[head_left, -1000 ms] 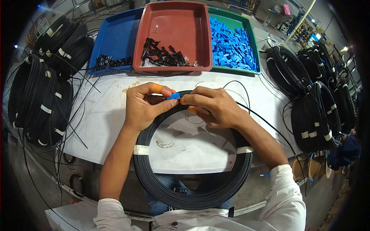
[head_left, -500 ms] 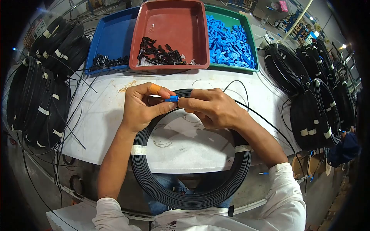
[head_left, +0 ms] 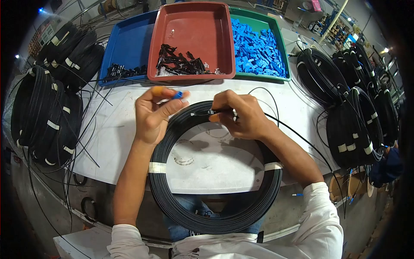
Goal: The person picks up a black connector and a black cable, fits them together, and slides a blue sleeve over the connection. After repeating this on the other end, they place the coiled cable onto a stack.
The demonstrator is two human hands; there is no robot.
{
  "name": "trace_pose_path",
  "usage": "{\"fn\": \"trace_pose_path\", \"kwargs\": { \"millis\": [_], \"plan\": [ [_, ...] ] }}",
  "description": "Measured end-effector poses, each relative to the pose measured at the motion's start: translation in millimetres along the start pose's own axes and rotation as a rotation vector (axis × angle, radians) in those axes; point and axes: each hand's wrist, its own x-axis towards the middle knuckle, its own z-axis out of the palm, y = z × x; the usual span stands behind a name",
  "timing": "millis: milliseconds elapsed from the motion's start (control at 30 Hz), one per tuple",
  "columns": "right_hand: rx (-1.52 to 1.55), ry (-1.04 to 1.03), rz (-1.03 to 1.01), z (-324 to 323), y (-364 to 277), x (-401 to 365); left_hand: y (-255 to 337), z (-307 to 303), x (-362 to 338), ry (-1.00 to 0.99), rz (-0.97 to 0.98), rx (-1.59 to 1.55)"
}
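My left hand [head_left: 153, 114], with orange tape round a finger, pinches a small blue plastic connector housing [head_left: 177, 95] between thumb and fingertips. My right hand [head_left: 241, 113] is closed on a thin black cable end [head_left: 200, 114], whose small pale tip points left toward my left hand. A gap separates the blue housing from the cable tip. Beneath both hands lies a large coil of black cable [head_left: 161, 190], bound with white tape bands, partly on the table and partly over my lap. My right fingers partly hide what they grip.
A blue tray [head_left: 129, 39] with small black parts, a red tray [head_left: 194, 26] with black pieces and a green tray [head_left: 282, 52] full of blue housings line the table's back. More cable coils stand at left [head_left: 41, 116] and right [head_left: 349, 129]. Loose cables trail across the white table [head_left: 116, 146].
My hands have moved apart. The left drew the blue housing up and left, away from the right hand, and the cable end in my right fingers now shows.
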Motion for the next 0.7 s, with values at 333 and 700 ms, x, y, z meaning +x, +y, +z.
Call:
{"fn": "trace_pose_path", "kwargs": {
  "millis": [333,700],
  "plan": [
    [-0.112,0.298,-0.050,0.7,11.8,-2.2,17.3,15.7,-7.5,-0.044,0.114,0.604],
    [-0.148,0.275,0.006,2.1,11.2,-5.0,12.1,17.5,-8.5,-0.012,0.152,0.613]
  ]
}}
